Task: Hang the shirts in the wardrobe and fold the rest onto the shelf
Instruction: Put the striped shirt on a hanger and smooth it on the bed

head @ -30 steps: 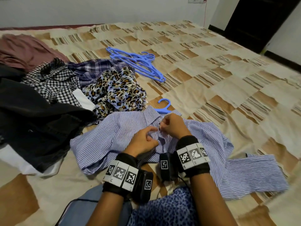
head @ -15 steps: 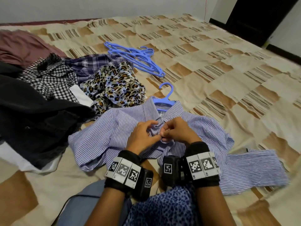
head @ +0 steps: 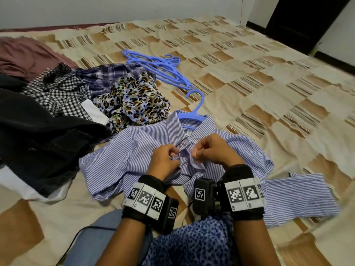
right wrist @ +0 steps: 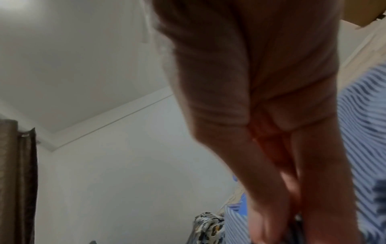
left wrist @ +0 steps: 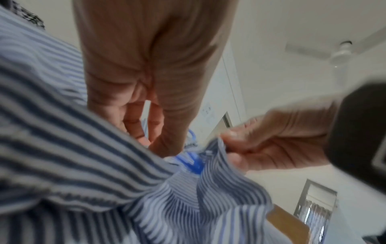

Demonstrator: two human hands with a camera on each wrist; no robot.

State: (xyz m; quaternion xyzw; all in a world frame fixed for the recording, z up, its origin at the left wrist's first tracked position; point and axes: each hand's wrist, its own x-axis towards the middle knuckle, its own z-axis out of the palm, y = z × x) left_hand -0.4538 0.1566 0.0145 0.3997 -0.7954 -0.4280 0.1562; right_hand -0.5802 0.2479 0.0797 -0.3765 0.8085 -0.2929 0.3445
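Blue-striped shirt [head: 119,160], seemingly blue hanger [head: 194,114]

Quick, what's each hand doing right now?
Left hand: pinching the striped shirt front near the collar.
Right hand: pinching the opposite front edge.

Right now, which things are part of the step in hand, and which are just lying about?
In use: striped shirt, pinched at its front edges by left hand and right hand; blue hanger inside its collar.

Lying about: spare hangers, leopard-print garment, checked shirt, dark clothes.
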